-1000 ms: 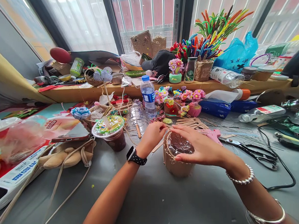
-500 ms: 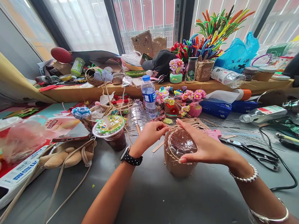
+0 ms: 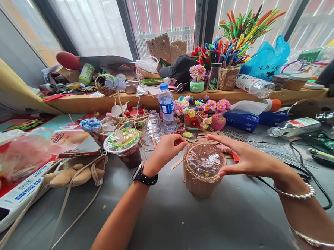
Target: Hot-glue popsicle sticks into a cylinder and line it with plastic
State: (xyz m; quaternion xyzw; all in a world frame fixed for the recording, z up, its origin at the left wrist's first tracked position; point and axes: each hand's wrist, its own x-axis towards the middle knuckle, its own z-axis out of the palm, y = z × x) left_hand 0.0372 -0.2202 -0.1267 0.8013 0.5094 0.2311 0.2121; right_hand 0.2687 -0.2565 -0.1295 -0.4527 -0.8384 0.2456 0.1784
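A round brown pot-like piece (image 3: 204, 184) stands on the grey table, its side covered in flat wooden strips. Clear ridged plastic, like the base of a bottle, fills its top, and brown twine runs round the rim. At its upper left, my left hand (image 3: 168, 150) has thumb and fingertips pinched together close to the rim; what they hold, if anything, is too small to make out. My right hand (image 3: 245, 161) is open on the other side, thumb by the right edge of the rim and fingers stretched out. Behind its palm a pink and orange object (image 3: 230, 151) is partly hidden.
A lidded drink cup (image 3: 122, 148) and a blue-capped water bottle (image 3: 166, 108) stand to the left and behind. Wooden sticks (image 3: 177, 163) lie around. Black scissors (image 3: 302, 172) are partly covered by my right wrist. A black cable (image 3: 312, 175) curves at right.
My right hand has drawn back to the right from over the top, uncovering more of the plastic and rim. My left hand stays pinched in nearly the same place.
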